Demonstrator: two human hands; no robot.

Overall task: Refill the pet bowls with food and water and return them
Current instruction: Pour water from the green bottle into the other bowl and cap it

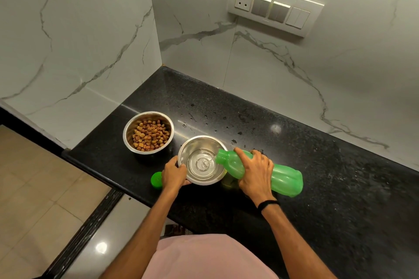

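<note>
Pink shirt (204, 258); bare forearms; thin black band (268, 203) on right wrist.

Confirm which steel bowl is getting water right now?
The near bowl, steadied by the left hand; the green bottle in the right hand pours into it. The far-left bowl holds kibble.

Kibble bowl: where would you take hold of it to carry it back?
Grip the kibble bowl at its rim, from above on the near-left side. It stands upright and full, and the water bowl crowds its near-right.
</note>
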